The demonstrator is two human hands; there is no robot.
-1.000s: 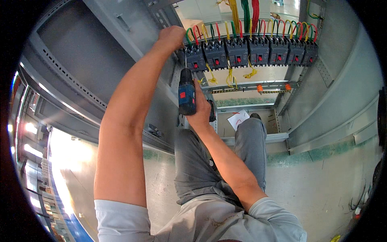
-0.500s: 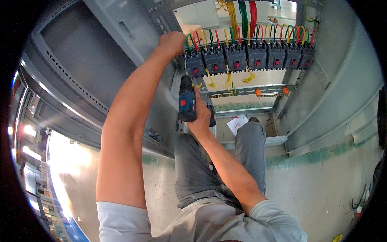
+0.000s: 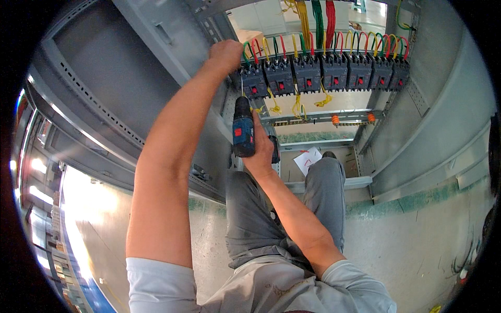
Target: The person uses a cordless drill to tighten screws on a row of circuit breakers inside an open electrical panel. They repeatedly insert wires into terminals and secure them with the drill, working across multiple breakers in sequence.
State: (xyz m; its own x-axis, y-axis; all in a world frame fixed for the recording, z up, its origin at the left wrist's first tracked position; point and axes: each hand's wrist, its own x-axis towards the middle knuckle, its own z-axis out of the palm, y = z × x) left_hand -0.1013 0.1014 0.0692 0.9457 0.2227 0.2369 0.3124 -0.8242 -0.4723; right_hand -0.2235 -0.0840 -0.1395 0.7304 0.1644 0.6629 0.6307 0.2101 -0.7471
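My right hand (image 3: 262,152) grips a dark blue and black cordless drill (image 3: 243,136). The drill's long thin bit (image 3: 241,86) points away from me and reaches the far-left end of a row of black circuit breakers. At that end, my left hand (image 3: 226,54) is closed beside the top of the leftmost circuit breaker (image 3: 254,83), next to its green and red wires (image 3: 254,48). Its fingertips are hidden, and I cannot see what they hold. Each breaker has a red switch on its front, and coloured wires loop from the tops.
Grey cabinet walls (image 3: 438,99) rise on both sides. Yellow ties (image 3: 325,99) hang below the breakers. Beyond them runs a rail with orange insulators (image 3: 335,120). A white paper (image 3: 308,160) lies in the cabinet base by my foot. Thick yellow, green and red bundles (image 3: 330,23) stand behind.
The view has shifted very slightly. Both hands and the drill keep their places at the leftmost breaker.
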